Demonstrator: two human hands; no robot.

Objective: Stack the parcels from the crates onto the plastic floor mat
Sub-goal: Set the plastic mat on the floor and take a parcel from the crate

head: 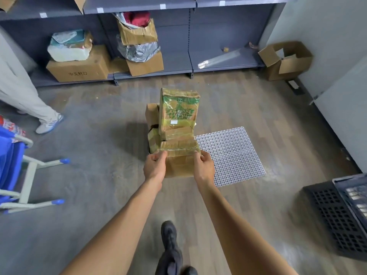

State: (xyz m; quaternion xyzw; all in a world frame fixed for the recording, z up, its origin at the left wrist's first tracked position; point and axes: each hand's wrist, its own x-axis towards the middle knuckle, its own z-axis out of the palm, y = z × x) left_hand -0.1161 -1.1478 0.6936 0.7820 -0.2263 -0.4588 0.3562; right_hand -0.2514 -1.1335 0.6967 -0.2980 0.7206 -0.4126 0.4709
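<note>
I hold a stack of cardboard parcels in front of me, above the floor. My left hand (155, 165) grips the left side of the bottom brown parcel (179, 163). My right hand (204, 165) grips its right side. On top stands a tall parcel (178, 112) wrapped in green printed tape, with smaller brown parcels (152, 114) beside and under it. The white plastic grid mat (232, 155) lies on the floor just right of the stack. A dark crate (337, 219) stands at the right edge, with a second crate (355, 193) resting inside or on it.
Grey shelving (178, 62) with cardboard boxes (79, 68) lines the far wall. An open box (286, 60) sits in the right corner. A person's leg and shoe (47, 124) stand at left, near a blue-and-white frame (29, 175). My dark shoe (170, 245) is below.
</note>
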